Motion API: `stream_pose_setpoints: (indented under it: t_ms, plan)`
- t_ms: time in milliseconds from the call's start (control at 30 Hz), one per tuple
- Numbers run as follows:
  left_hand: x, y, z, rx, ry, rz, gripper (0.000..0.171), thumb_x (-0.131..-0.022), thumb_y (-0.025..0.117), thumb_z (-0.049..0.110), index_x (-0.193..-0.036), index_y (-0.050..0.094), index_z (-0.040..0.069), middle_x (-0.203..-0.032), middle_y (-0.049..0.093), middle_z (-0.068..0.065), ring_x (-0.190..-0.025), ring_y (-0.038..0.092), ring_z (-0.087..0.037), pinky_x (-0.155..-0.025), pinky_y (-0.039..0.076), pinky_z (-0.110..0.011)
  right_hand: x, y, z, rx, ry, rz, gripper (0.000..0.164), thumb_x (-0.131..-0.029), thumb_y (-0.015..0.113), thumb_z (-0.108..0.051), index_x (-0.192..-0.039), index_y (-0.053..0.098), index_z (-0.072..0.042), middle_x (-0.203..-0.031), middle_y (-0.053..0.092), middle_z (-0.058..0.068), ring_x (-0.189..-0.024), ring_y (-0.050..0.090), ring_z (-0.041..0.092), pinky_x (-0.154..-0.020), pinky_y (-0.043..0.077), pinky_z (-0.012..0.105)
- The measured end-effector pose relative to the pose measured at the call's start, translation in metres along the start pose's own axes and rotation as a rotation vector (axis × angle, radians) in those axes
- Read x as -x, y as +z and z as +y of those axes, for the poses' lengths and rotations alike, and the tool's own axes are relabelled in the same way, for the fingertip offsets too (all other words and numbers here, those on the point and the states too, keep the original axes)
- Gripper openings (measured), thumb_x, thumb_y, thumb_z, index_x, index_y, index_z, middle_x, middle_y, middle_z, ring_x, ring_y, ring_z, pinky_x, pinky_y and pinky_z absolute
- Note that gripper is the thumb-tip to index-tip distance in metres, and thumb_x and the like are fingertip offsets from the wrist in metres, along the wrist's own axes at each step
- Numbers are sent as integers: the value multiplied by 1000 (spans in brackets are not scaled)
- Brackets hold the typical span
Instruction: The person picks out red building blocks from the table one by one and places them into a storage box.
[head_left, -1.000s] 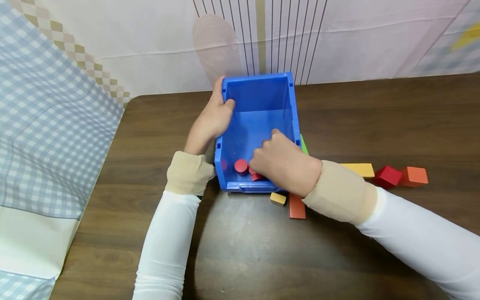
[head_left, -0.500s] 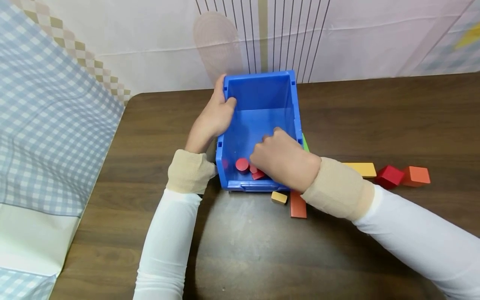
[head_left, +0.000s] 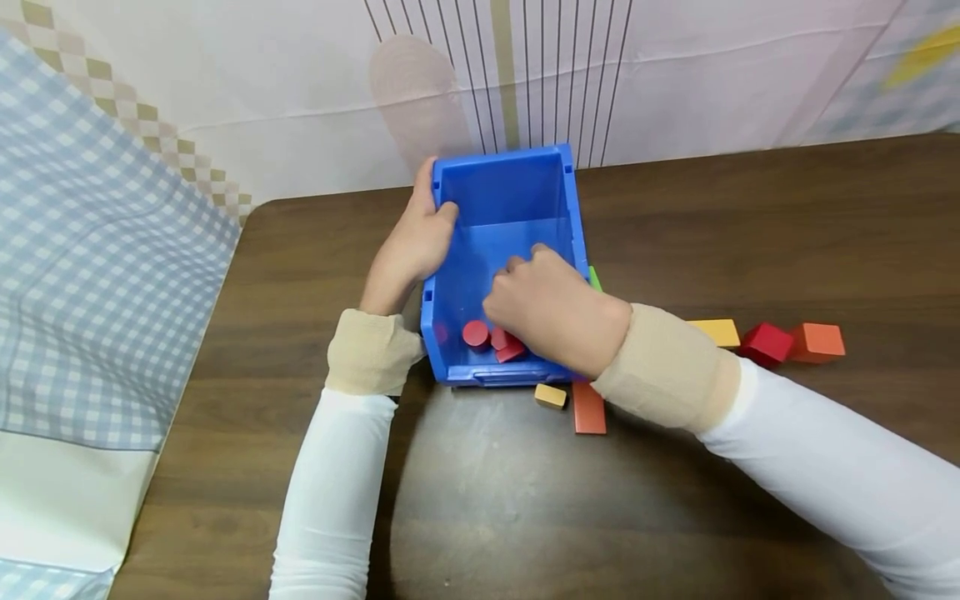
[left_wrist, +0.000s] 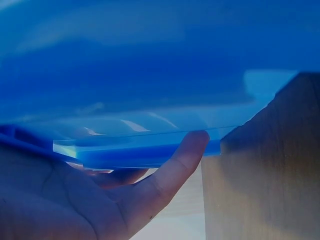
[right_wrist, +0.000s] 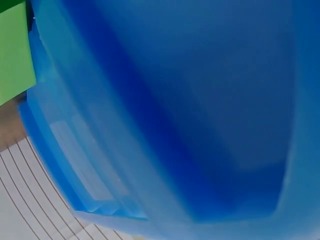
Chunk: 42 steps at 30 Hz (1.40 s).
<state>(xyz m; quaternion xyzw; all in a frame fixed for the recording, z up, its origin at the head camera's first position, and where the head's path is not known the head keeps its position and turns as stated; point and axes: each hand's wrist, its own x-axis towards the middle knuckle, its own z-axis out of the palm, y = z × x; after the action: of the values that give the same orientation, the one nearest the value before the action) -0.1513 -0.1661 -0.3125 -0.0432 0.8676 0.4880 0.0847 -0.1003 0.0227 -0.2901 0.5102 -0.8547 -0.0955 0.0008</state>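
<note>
A blue plastic bin (head_left: 495,250) stands on the table with its open top toward the head camera. My left hand (head_left: 411,242) grips its left wall, the thumb over the rim; in the left wrist view, the fingers (left_wrist: 170,175) lie against blue plastic. My right hand (head_left: 551,308) is inside the bin near its front right. Its fingertips are hidden beneath the knuckles, so whatever they touch does not show. Just left of it on the bin floor lie a red cylinder (head_left: 476,335) and smaller red blocks (head_left: 510,348). The right wrist view holds mostly blue bin wall (right_wrist: 150,110).
In front of the bin lie a small tan block (head_left: 551,396) and an orange-red plank (head_left: 589,408). To the right are a yellow block (head_left: 716,332), a dark red block (head_left: 767,344) and an orange block (head_left: 817,342). A green block (right_wrist: 15,55) sits beside the bin.
The whole head view has shifted slightly left. A little more of the small red blocks shows beside my right hand. My left hand keeps its grip on the bin.
</note>
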Motion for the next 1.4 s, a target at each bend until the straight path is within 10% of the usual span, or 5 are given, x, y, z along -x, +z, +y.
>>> stream_pose_setpoints:
  t_ms: [400,733,1400]
  plan:
    - [1,1,0,-7,-1,6,67,-111,33,13,-170,2,16,-174,22,-11,-159,23,-28,-128,21,-51,-5,-2,8,-85,-16,48,28,-88,86,-25,-110,82,-8,-94,79,14,-82,73,29,-67,59,38]
    - [2,0,-3,-2,6,-1,67,-111,33,14,-169,1,15,-173,22,-11,-159,25,-30,-128,23,-53,-16,-6,18,-193,-17,-126,34,-95,79,-22,-128,76,-13,-117,77,13,-103,72,31,-84,61,46]
    - [1,0,0,-2,-3,-9,68,-112,33,15,-169,-2,15,-175,18,-11,-161,21,-30,-128,20,-54,-35,-3,24,-324,-4,-412,18,-104,66,-15,-120,74,-12,-106,73,9,-88,65,25,-77,57,36]
